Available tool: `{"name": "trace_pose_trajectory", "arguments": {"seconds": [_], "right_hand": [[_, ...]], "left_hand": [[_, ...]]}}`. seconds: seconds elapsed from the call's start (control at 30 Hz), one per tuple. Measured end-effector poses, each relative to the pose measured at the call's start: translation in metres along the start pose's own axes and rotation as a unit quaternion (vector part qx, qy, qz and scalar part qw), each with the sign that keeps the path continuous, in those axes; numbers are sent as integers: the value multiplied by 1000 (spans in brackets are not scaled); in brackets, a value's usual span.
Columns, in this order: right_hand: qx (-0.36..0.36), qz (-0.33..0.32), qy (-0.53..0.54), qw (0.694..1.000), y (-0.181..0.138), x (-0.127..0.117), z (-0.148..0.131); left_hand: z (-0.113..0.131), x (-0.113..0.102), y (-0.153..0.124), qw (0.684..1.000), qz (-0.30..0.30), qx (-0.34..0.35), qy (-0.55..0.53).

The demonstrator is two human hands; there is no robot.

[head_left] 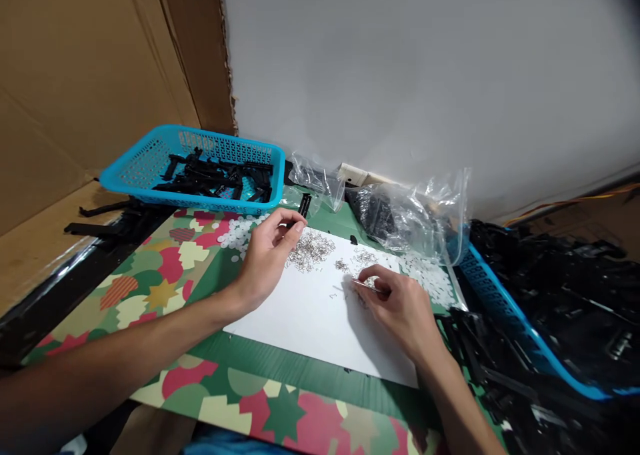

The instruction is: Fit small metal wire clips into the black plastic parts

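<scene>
Between the thumb and fingers of my left hand (270, 251) is a slim black plastic part (305, 205), its upper end sticking up past the fingertips. My right hand (397, 301) pinches metal tweezers (369, 286), their tip low over a white sheet (305, 321). Small bent metal springs (311, 249) lie heaped on the sheet beside my left hand. Smaller groups of springs (366, 257) lie just beyond my right hand. Whether the tweezers grip a spring is too small to tell.
A blue basket (215, 205) of black parts stands at the back left; another blue basket (520, 335) is at the right. White discs (427, 278) lie on both sides of the sheet. Clear plastic bags (400, 215) rest along the back by the wall. Loose black parts (495, 361) crowd the right edge.
</scene>
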State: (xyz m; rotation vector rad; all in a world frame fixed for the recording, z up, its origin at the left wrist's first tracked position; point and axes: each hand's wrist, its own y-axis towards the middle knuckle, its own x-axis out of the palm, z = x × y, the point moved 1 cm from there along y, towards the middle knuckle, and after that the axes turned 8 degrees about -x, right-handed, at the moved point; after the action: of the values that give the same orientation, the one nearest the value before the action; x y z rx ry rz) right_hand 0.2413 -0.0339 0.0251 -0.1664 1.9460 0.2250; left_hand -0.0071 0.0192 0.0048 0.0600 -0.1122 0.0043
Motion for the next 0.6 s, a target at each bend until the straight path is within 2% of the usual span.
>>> {"name": "trace_pose_trajectory", "arguments": {"seconds": [0.1,0.23,0.43,0.6], "right_hand": [[-23,-9,21,999,-2,2,-11],[-31,-32,-26,999,0,10,-27],[2,-32,-41,999,8,4,-14],[-15,-33,47,998,22,3,-22]], "left_hand": [[-1,0,0,1000,-6,4,-3],[-2,-1,2,1000,-4,5,4],[-2,0,2,1000,-7,6,-7],[-4,1,1,1000,-20,2,-7]]}}
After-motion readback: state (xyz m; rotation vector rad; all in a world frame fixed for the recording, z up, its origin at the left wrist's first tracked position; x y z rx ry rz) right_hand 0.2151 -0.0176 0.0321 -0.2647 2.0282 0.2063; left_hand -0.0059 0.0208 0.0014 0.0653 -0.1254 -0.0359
